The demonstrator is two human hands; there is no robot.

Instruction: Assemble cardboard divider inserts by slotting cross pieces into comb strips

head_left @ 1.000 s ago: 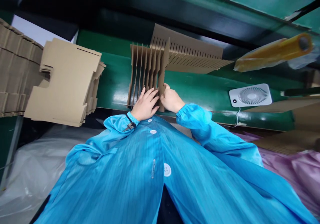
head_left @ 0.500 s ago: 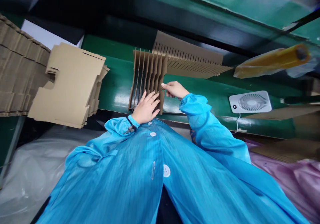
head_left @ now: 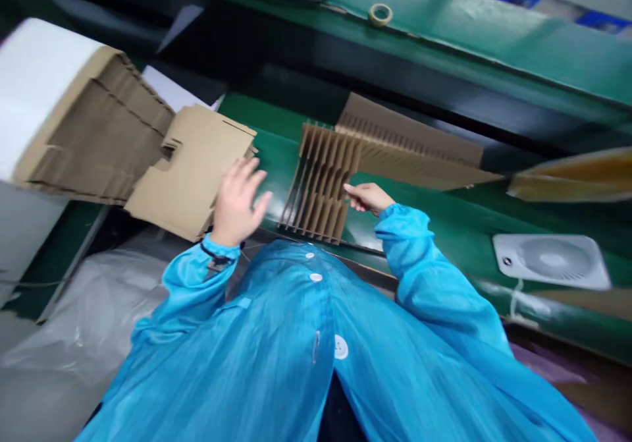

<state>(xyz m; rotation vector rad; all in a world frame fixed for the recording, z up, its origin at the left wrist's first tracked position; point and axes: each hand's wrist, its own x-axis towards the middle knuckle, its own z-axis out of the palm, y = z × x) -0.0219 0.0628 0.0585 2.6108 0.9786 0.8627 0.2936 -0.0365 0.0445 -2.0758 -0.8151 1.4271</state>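
Observation:
My left hand [head_left: 238,201] has its fingers spread and holds nothing; it is over the right edge of a stack of flat, notched cardboard sheets [head_left: 190,159]. Whether it touches the stack I cannot tell. At the middle of the green bench stands a cardboard divider [head_left: 323,178], made of several upright panels side by side. My right hand [head_left: 370,198] is closed in a pinch at the right-most panel of this divider. Behind the divider lies a slotted cardboard strip [head_left: 409,139] with a row of narrow cuts.
Left of the flat stack is a larger bundle of cardboard [head_left: 99,132]. A white fan [head_left: 553,261] with a cable lies at the right of the bench [head_left: 444,231]. A yellow wrapped roll [head_left: 577,175] is behind it. A tape roll [head_left: 380,14] sits on the shelf above.
My left hand has left the divider's front end and moved left to the flat stack. My right hand remains at the divider's right side. The camera view has shifted left.

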